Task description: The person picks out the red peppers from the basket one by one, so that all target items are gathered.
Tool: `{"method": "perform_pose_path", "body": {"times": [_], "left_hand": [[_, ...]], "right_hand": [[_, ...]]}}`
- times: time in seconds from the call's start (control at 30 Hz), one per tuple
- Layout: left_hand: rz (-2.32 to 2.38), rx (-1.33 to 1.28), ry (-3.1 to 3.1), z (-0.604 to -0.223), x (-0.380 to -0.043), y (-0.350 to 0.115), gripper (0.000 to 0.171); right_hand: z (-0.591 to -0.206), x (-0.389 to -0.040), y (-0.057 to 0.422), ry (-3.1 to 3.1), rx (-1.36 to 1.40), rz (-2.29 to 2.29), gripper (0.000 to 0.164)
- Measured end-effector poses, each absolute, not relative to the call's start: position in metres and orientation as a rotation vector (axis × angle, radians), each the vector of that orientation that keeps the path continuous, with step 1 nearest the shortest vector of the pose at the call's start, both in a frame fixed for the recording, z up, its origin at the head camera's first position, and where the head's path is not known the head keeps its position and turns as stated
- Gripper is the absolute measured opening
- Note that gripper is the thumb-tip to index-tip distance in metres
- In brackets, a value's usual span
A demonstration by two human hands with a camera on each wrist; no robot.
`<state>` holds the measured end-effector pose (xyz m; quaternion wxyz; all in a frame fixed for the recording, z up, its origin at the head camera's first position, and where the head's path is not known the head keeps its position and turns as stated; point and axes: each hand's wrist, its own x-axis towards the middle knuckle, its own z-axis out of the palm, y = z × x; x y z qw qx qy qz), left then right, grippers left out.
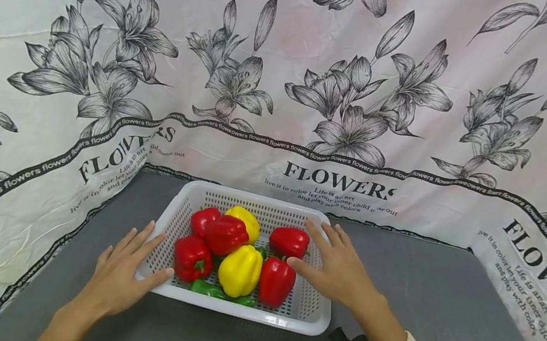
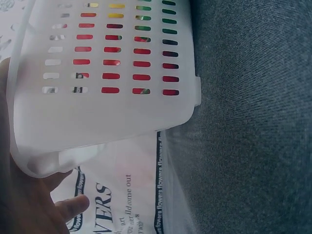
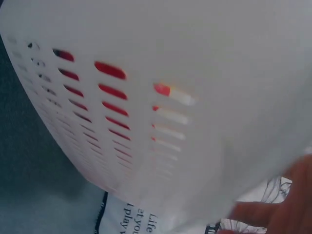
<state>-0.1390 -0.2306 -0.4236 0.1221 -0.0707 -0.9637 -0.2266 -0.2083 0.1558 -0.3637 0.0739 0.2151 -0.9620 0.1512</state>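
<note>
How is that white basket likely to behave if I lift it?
The white basket is probably fairly stiff, since its slotted walls hold their shape. Being wide and low, it seems unlikely to tip if kept level. The peppers may roll, given their rounded, glossy sides.

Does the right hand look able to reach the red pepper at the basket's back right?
Probably yes: the right hand extends over the basket rim beside that red pepper, with nothing lying on top.

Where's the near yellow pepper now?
Head view: the near yellow pepper sits in the basket's near half, one red pepper on its left, another red pepper right.
</note>
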Motion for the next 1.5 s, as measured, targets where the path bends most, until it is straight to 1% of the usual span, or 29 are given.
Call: {"method": "perform_pose_path", "body": {"times": [0.5,0.8,1.1,1.33,1.5], "left_hand": [[-0.735,-0.218,-2.73,-0.426,-0.136,-0.23,0.071],[-0.755,-0.213,-2.709,-0.428,-0.133,-0.228,0.07],[-0.766,-0.232,-2.654,-0.436,-0.132,-0.228,0.068],[-0.774,-0.237,-2.63,-0.438,-0.133,-0.227,0.067],[-0.771,-0.23,-2.651,-0.437,-0.135,-0.225,0.067]], "right_hand": [[-0.374,-0.211,0.147,-2.823,0.796,0.701,0.078],[-0.384,-0.211,0.139,-2.834,0.802,0.874,0.077],[-0.399,-0.209,0.129,-2.847,0.752,0.607,0.075],[-0.404,-0.209,0.129,-2.89,0.696,0.563,0.073],[-0.403,-0.208,0.13,-2.896,0.675,0.57,0.067]]}}
